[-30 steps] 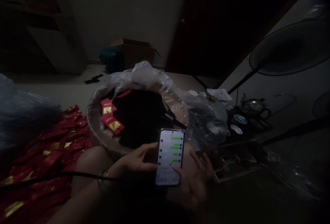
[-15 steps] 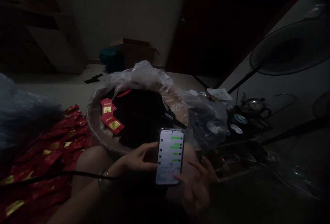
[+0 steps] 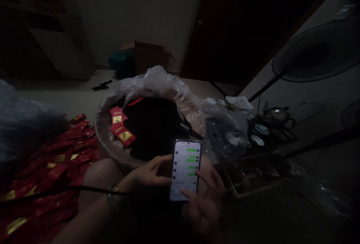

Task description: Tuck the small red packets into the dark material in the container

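Note:
A lit smartphone (image 3: 185, 171) stands nearly upright in front of me, its screen showing a chat with green message bubbles and a keyboard below. My left hand (image 3: 153, 171) grips the phone by its left edge, some fingers hidden behind it. Over the screen's lower right is my right hand (image 3: 204, 199), fingers apart, with the thumb at the keyboard and another finger by the right edge. Behind the phone sits a round basin (image 3: 102, 144) lined with clear plastic (image 3: 159, 81). Dark loose material (image 3: 153, 127) fills it, with red-and-gold packets (image 3: 123, 134) on top.
Many red packets (image 3: 56, 169) are heaped at left beside a pale plastic bag (image 3: 25, 120). A cardboard box (image 3: 152, 56) stands by the wall. To the right are a teapot (image 3: 277, 114), small cups (image 3: 261, 129) and a standing fan (image 3: 315, 53). A dark cord (image 3: 70, 189) crosses at left.
My right hand has moved left across the phone, its thumb shifting from the keyboard's right side toward the middle. The left hand and phone stay in place.

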Tool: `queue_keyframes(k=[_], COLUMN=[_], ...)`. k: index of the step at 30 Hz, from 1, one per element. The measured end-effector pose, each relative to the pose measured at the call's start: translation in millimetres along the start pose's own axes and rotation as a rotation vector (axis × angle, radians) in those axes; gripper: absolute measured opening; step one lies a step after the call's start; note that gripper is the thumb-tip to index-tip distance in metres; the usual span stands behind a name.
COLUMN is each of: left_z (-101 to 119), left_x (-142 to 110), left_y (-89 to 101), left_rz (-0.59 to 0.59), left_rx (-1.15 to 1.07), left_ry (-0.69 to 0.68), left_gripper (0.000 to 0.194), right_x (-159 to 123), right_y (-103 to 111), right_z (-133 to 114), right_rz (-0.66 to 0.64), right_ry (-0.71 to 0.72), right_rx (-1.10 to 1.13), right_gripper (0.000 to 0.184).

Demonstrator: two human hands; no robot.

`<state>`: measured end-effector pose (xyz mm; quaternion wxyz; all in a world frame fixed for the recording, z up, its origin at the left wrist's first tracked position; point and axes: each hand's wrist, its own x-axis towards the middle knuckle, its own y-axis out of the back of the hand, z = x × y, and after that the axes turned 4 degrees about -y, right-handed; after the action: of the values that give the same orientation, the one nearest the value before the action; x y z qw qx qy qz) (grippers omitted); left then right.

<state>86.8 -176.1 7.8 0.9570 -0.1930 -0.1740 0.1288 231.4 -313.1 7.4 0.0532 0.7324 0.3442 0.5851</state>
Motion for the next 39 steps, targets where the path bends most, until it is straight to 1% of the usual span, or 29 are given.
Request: queue_keyframes(k=[5, 9, 10, 14, 17, 20, 24, 27, 30, 35, 39], left_z=[0, -3, -4, -4, -3, -1, -1, -3, -4, -3, -1], left_x=[-1, -1, -1, -2, -3, -3, -3, -2, -2, -2, -2], left_y=[0.2, 3.4, 4.1, 4.9, 3.8, 2.3, 1.7, 2.7, 3.5, 2.0, 0.6], left_rz=[0.008, -0.012, -0.011, -0.006, 0.018, 0.034, 0.029, 0.023, 0.015, 0.016, 0.047], left_rx=[0.007, 0.026, 0.031, 0.047, 0.055, 0.049, 0.015, 0.01, 0.019, -0.001, 0.022], left_ry=[0.034, 0.014, 0.011, 0.016, 0.029, 0.042, 0.035, 0.029, 0.032, 0.025, 0.042], left_gripper=[0.059, 0.059, 0.059, 0.058, 0.059, 0.058, 0.058, 0.057, 0.056, 0.058, 0.056], right_x=[-3, -6, -7, -13, -19, -21, -16, -13, -14, -16, -14], right_y=[0, 1, 1, 3, 6, 9, 10, 10, 10, 11, 10], right_z=[1, 3, 4, 13, 21, 25, 22, 19, 20, 22, 18], right_rz=[0.013, -0.005, 0.007, 0.124, 0.16, 0.157, 0.132, 0.107, 0.123, 0.105, 0.118], right_ry=[-0.012, -0.026, -0.039, -0.076, -0.11, -0.119, -0.094, -0.109, -0.101, -0.072, -0.11], right_rx=[0.027, 0.023, 0.023, 0.036, 0.021, 0.019, 0.023, 0.021, 0.028, 0.034, 0.044], right_gripper=[0.031, 0.031, 0.031, 0.028, 0.026, 0.027, 0.029, 0.029, 0.027, 0.028, 0.029])
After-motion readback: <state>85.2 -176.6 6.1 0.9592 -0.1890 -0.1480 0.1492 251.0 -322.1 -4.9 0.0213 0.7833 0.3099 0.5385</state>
